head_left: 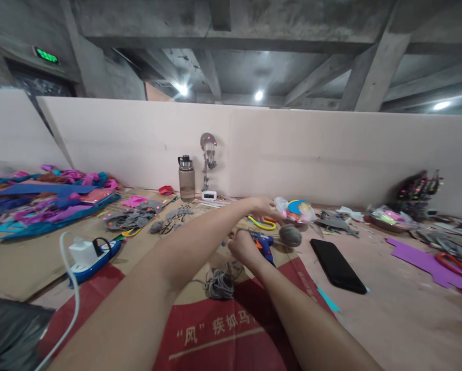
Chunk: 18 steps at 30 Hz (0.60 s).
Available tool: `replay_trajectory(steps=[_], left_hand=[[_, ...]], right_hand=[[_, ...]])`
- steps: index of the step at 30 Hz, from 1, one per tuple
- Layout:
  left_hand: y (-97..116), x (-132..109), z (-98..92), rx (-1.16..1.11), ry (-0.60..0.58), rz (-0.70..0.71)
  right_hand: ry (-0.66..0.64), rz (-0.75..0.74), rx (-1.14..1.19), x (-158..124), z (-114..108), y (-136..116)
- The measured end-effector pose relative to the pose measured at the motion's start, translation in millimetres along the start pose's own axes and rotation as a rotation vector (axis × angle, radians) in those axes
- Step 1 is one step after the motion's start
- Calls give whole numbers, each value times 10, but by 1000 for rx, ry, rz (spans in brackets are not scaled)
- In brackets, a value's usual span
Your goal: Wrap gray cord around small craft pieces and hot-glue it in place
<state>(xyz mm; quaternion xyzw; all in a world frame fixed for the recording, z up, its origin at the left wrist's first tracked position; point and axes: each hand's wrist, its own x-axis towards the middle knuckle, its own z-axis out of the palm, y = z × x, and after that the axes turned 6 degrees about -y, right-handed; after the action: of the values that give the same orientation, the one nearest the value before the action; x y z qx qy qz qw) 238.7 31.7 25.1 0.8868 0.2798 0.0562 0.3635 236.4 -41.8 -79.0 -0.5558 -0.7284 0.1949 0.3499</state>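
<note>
My left hand point(264, 206) reaches far forward, and its fingers close on the edge of a clear plastic bag point(298, 210) of colourful pieces. Nearer to me, my right hand point(242, 247) is curled shut around the handle of a blue glue gun point(265, 244) that rests on the table. A grey yarn ball point(290, 235) lies just right of the glue gun. Below my hands a loose tangle of grey yarn point(220, 282) sits on a red printed bag point(215, 330). Yellow-handled scissors point(262, 223) lie between my two hands.
A black phone point(337, 265) lies to the right, with a purple foam sheet point(424, 260) beyond it. A power strip with a white charger point(89, 255) sits on the left near piles of coloured felt point(49, 198). A water bottle point(186, 178) and a small clock point(209, 195) stand by the pink wall.
</note>
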Motion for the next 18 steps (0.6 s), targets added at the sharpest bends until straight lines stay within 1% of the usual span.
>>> replay_trajectory(steps=[1,2,3,4,6,7,8,9,11,14,18], left_hand=[[-26,-123,-88,-9,70,16],[-73,-262,-164,-7,178,25],[-142,-412,-219,-2,311,43],[-230,-565,-245,-2,434,62],[-439,-858,-205,13,651,27],[-544,-987,-145,14,726,-12],[-640,-1099,-70,5,755,-34],[-719,-1191,12,-27,753,-54],[-818,-1322,163,-162,709,-82],[-844,-1422,295,-362,636,-61],[-831,-1487,341,-377,580,22]], right_hand=[[0,25,8,2,-30,2],[10,50,15,9,-62,1],[32,71,22,20,-94,-5],[56,82,30,31,-123,-14],[106,78,50,46,-172,-40],[131,68,64,46,-189,-56],[156,56,81,43,-201,-74],[181,43,101,35,-209,-92],[222,24,133,15,-215,-127],[228,6,157,-8,-218,-158],[201,9,187,-14,-217,-151]])
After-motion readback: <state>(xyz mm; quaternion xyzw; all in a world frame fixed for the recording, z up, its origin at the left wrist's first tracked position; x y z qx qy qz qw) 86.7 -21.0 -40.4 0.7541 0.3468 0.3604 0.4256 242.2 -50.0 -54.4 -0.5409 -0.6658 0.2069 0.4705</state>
